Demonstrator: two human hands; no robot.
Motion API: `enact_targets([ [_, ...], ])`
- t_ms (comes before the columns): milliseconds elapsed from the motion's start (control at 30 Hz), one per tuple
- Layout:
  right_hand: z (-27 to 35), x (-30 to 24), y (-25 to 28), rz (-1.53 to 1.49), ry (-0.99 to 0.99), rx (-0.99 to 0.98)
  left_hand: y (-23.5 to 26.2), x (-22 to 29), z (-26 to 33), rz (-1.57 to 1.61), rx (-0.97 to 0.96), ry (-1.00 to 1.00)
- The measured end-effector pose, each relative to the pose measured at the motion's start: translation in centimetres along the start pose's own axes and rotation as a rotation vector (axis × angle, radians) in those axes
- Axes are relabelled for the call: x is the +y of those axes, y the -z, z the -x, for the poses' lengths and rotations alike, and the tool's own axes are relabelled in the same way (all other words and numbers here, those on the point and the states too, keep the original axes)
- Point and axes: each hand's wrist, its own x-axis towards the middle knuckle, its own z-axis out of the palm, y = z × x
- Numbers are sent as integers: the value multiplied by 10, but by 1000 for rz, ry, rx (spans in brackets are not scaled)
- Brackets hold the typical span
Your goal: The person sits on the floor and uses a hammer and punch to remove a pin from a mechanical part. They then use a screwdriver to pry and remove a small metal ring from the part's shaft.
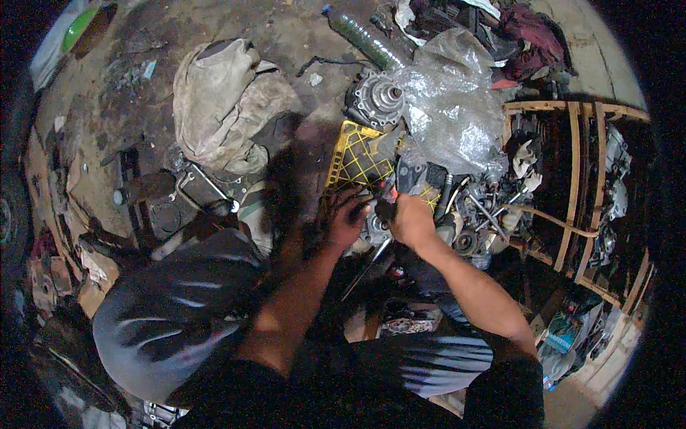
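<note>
My left hand (346, 220) is bent at the near edge of a yellow plastic crate (334, 166), its dark fingers curled at the side of a grey metal part (377, 230). Just to the right, my right hand (414, 220) is closed in a fist on something mostly hidden; a small red-orange piece (392, 191) shows beside its knuckles. Below the hands a thin metal rod (366, 269) slants down to the left. Past the crate stands a round, toothed-edge metal housing (373, 106) with a shaft stub in its middle.
A stained cloth bundle (218, 100) lies at the far left, with a wrench (187, 187) nearer me. Clear plastic sheeting (457, 107) and a dark green bottle (368, 39) lie beyond the crate. Metal parts (486, 211) crowd the right, beside a wooden frame (573, 171).
</note>
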Motion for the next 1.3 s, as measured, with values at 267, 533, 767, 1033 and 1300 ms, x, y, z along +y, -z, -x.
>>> enact_targets([
  [267, 10, -1, 10, 404, 303, -156, -9, -9, 9, 70, 8, 26],
  [533, 32, -5, 87, 363, 237, 105, 6, 8, 9, 94, -36, -18],
  [767, 82, 45, 31, -71, 24, 317, 35, 20, 26, -93, -212, -72],
  [1033, 114, 36, -46, -529, -42, 465, 39, 5, 38, -93, -228, -243],
  [1300, 108, 44, -31, -670, -43, 539, 26, 4, 31, -193, -304, -185],
])
